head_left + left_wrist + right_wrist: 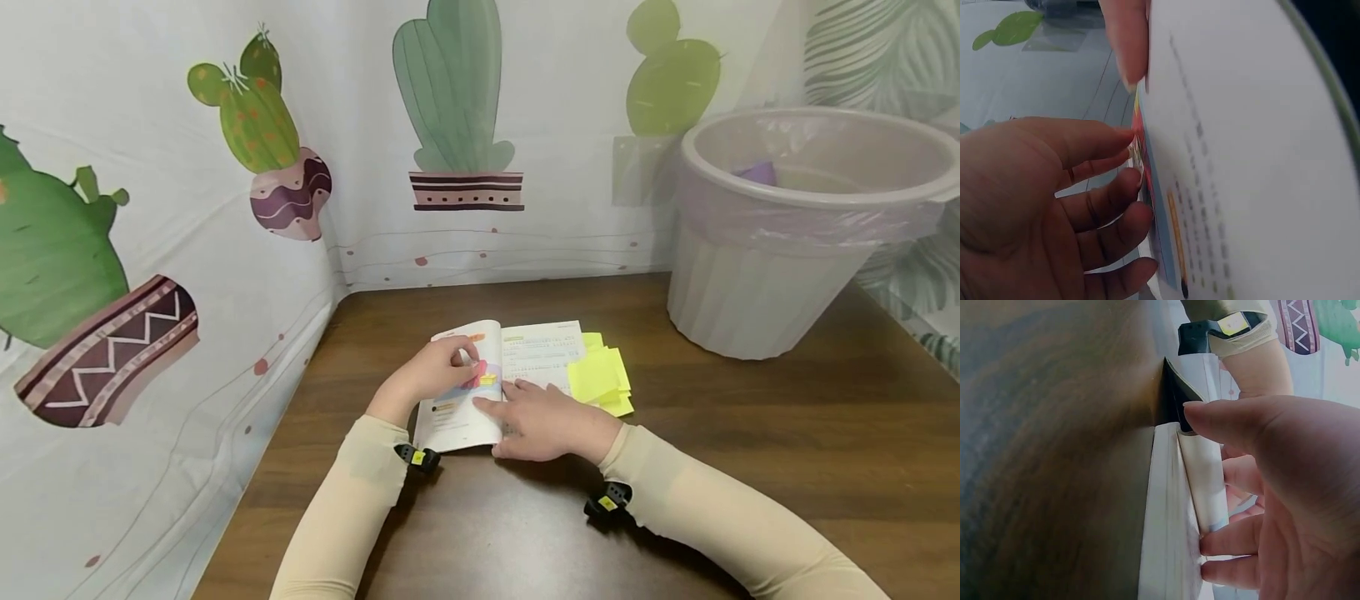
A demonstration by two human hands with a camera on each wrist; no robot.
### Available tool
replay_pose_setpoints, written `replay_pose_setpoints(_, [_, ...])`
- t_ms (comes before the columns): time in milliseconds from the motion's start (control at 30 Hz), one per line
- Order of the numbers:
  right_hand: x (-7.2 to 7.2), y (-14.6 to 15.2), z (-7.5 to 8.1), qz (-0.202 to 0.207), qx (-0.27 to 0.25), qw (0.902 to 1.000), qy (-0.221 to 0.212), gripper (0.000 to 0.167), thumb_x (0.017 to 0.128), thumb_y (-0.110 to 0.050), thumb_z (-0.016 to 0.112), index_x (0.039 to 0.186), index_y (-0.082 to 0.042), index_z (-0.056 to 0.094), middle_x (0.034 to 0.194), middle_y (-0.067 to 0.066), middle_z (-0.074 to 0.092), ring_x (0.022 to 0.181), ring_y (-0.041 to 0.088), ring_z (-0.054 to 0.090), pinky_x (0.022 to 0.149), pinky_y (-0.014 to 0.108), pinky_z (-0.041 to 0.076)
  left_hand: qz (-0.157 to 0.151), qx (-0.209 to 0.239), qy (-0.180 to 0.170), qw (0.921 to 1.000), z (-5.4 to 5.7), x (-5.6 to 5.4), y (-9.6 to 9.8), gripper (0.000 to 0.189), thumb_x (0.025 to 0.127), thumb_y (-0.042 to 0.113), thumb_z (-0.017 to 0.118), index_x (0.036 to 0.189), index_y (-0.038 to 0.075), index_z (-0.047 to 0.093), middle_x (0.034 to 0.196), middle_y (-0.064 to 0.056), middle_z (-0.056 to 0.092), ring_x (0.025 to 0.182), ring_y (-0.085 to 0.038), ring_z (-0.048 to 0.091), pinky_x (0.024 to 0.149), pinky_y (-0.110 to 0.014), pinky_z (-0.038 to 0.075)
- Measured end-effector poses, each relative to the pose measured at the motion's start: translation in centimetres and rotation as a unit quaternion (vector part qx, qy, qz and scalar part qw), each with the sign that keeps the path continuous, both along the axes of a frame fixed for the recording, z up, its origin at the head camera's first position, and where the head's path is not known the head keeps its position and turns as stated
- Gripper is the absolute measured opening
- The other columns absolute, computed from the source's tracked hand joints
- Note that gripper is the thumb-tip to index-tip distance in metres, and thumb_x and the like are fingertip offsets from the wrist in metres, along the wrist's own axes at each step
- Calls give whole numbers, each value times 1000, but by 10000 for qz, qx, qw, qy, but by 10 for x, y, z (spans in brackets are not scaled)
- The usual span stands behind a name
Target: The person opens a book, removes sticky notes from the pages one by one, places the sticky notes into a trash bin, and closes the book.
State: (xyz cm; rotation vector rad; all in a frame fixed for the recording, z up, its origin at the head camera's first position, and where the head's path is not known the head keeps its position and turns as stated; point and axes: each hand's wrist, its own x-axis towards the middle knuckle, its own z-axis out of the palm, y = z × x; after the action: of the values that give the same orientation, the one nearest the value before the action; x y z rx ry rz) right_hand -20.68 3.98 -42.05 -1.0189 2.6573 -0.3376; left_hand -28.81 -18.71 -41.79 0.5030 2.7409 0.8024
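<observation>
An open book (457,425) lies on the table, its left page printed with a coloured picture and its right page with lines of text. My left hand (435,367) bends over the left page, and in the left wrist view its loosely bent fingertips (1135,215) touch the page at the picture. Thumb and forefinger are close together there; nothing can be made out between them. My right hand (542,421) rests across the middle fold with fingers spread. Its thumb (1222,420) lies at the book's near edge in the right wrist view.
Yellow sticky notes (600,375) stick out from the book's right side. A pale bin (750,283) with a clear liner and something purple (759,173) inside stands at the back right. Behind the wooden table (750,433) hangs a cactus-print cloth (570,233).
</observation>
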Motion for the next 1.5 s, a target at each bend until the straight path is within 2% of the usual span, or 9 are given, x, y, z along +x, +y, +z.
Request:
replay_pose_setpoints(100, [0,2,4,150,-113,9998,-70,72,97,-54,62,160,-29,37,162,18,41,151,40,39,117,60,38,-170,35,-141,9997,5,-1,3,11,100,28,66,107,19,64,78,-3,66,65,-16,56,62,-31,46])
replay_pose_setpoints(267, [-2,17,17,185,-440,9981,-381,72,97,-52,64,158,-19,42,159,10,48,148,27,47,120,44,39,-334,-99,-352,9988,15,-7,11,8,100,24,68,104,18,64,80,-5,65,66,-17,55,60,-31,46])
replay_pose_setpoints(333, [-4,27,20,116,-489,9979,-417,72,98,-51,63,157,-15,43,158,9,50,146,23,49,119,43,40,-420,-252,-429,9979,19,-10,15,7,99,21,67,104,19,64,82,-6,64,67,-18,56,60,-30,47])
replay_pose_setpoints(500, [-12,52,21,-125,-312,9989,-321,71,99,-50,60,155,-9,45,154,14,53,144,28,51,118,47,41,-698,-558,-649,9939,27,-22,24,12,94,11,63,105,17,64,81,-7,66,63,-18,59,59,-30,48])
replay_pose_setpoints(633, [-15,70,20,-363,-219,9986,-317,69,99,-49,61,153,-7,48,153,15,54,144,31,51,117,49,42,-839,-791,-807,9900,32,-36,35,10,98,15,59,104,14,67,82,-5,67,62,-16,58,61,-29,50])
replay_pose_setpoints(867, [-17,84,15,-483,-315,9975,-408,69,100,-47,62,152,-4,48,157,12,50,147,34,46,119,50,40,-671,-1197,-1163,9837,44,-54,62,26,102,25,54,113,9,71,76,-3,57,62,-16,50,58,-30,45])
replay_pose_setpoints(1033, [-20,86,9,-467,-410,9976,-310,66,100,-46,63,150,-5,51,155,14,52,147,39,45,119,52,39,-409,-1564,-1100,9807,45,-66,83,33,102,34,54,101,6,72,67,-1,51,56,-15,44,54,-30,40])
replay_pose_setpoints(1167, [-24,88,4,-556,-483,9967,-340,63,100,-47,63,149,-9,53,156,17,50,148,44,42,119,56,37,-234,-1674,-917,9813,42,-69,97,37,101,39,55,87,7,68,62,3,48,56,-15,43,55,-28,40])
replay_pose_setpoints(1500, [-31,88,-8,-397,-573,9974,-190,64,100,-47,63,151,-10,52,162,24,37,151,54,28,121,66,27,-126,-1518,-857,9846,35,-71,124,39,101,44,57,90,9,68,61,3,49,52,-13,43,64,-32,48])
